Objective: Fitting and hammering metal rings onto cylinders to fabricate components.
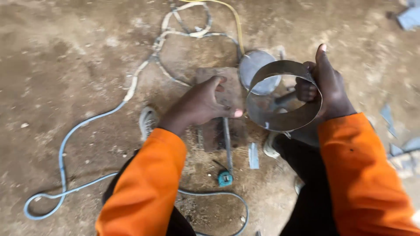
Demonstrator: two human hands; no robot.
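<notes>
A bent sheet-metal ring (283, 97) is held up off the floor by the right hand (326, 85), which is clamped on the ring's far right edge, with the thumb raised along the outside of the band and the fingers curled inside it. The ring is open-ended in section, tilted toward the camera, and its inner wall is seen as a grey, dull surface.

The left hand (202, 104) is lowered over a rusty flat steel plate (221, 109) lying on the dirt floor (65, 65). Its fingers are bent and pressed together, with the fingertips near the ring's left rim; whether contact with the ring is made cannot be told from this view, and nothing is seen gripped in the hand.

A round metal disc (258, 70) is observed flat on the floor just behind the ring, partly covered by it. A narrow metal bar (227, 144) is laid along the plate toward the person, and a small teal tape measure (225, 178) is noted near its near end. A short strip of sheet metal (253, 155) lies just beside the bar.

A pale blue cable (61, 161) is looped across the floor to the left, and a yellow cable (236, 22) runs in from the top. Both arms are covered by orange sleeves (144, 183). A light-coloured shoe (148, 122) is visible by the left wrist
</notes>
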